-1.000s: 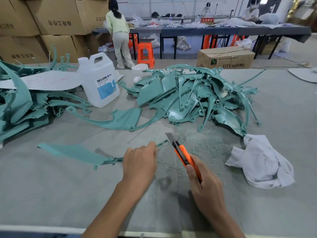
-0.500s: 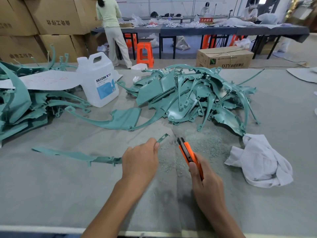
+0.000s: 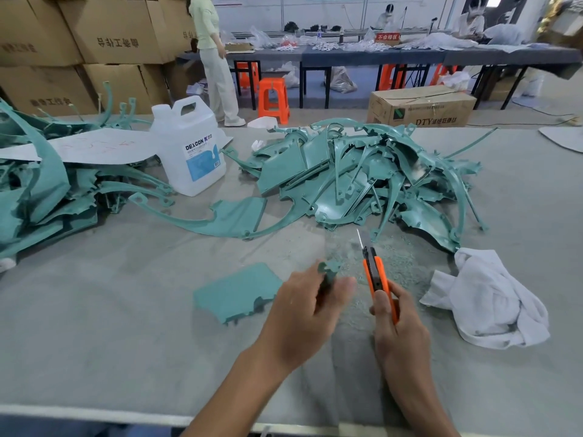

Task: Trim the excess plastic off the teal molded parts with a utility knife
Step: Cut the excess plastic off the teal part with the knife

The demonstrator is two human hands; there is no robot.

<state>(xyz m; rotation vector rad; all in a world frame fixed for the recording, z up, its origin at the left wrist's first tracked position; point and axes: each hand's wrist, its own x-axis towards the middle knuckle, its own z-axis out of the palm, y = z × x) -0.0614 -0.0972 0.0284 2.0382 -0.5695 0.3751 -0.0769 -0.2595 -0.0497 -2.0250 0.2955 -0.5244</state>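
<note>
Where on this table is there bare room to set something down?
Bare: the near-left stretch between the left pile, the held part and the front edge; also far right, beyond the cloth. Crowded: the middle pile, jug and shavings.

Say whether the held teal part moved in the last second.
Yes. The teal part in the left hand swung rightward: its far end, earlier well left of the white jug, now lies directly in front of it.
</note>
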